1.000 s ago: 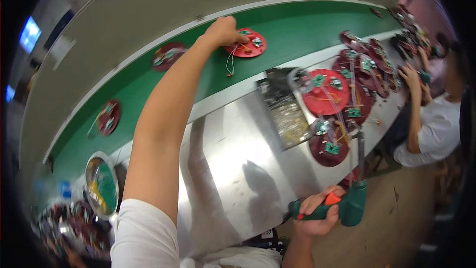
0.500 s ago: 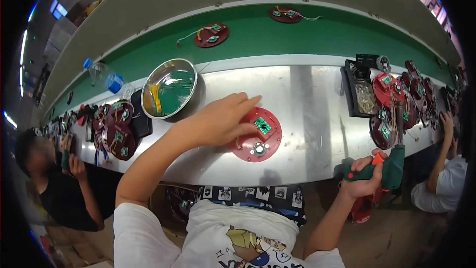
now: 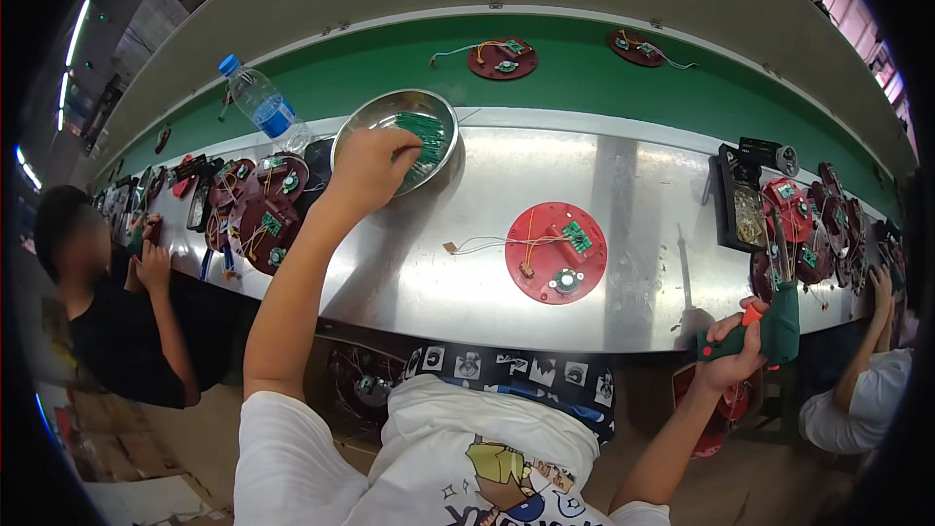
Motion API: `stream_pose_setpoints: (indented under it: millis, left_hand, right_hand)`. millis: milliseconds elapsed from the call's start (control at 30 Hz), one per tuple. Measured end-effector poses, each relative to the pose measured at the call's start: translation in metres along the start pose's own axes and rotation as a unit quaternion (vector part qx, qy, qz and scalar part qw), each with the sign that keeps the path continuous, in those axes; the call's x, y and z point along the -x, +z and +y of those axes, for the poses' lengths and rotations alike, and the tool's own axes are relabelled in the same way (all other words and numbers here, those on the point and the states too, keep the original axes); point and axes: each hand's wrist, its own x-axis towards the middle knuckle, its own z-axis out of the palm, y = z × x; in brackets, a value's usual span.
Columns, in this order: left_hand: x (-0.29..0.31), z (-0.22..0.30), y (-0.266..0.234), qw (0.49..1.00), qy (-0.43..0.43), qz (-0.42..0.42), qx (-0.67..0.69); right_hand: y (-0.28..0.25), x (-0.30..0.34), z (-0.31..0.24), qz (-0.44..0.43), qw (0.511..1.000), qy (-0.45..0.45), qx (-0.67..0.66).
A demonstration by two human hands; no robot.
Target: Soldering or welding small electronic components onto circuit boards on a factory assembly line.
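Observation:
My left hand (image 3: 370,164) reaches over the round metal bowl (image 3: 451,131), its fingers bent together at the thin green wires (image 3: 425,129) inside. Whether a wire is between the fingertips is hidden. On the metal bench to the right of that hand lies a round red plate (image 3: 536,281) with a green circuit board (image 3: 577,237), a small round part (image 3: 566,281) and thin leads ending in a small connector (image 3: 450,247). My right hand (image 3: 735,351) grips a green pistol-shaped power tool (image 3: 780,325) with an orange trigger, off the bench's front edge.
A plastic bottle with a blue cap (image 3: 263,102) stands behind the bowl. Dark red plates with boards are piled at left (image 3: 255,224) and right (image 3: 836,224). A black tray of small metal parts (image 3: 748,214) sits at right. Co-workers sit on both sides (image 3: 117,321).
My left hand has gone from the red plate leftward to the bowl, uncovering the plate and its leads. The right hand still grips the tool. The whole view has shifted somewhat.

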Motion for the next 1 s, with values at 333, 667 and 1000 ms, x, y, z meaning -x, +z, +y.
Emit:
stream_pose_setpoints:
  millis: [333, 667, 1000]
  left_hand:
    - [-0.013, -0.006, 0.011, 0.998, 0.027, -0.045, 0.024]
    - [0.016, 0.082, 0.010, 0.981, 0.099, 0.018, 0.167]
    - [0.048, 0.147, 0.088, 0.970, 0.089, 0.098, 0.204]
  right_hand:
    - [0.000, 0.003, 0.000, 0.006, 1.000, -0.007, 0.011]
    - [0.018, 0.019, -0.012, -0.108, 0.991, 0.082, 0.019]
    - [0.032, 0.043, -0.017, -0.283, 0.936, 0.087, 0.190]
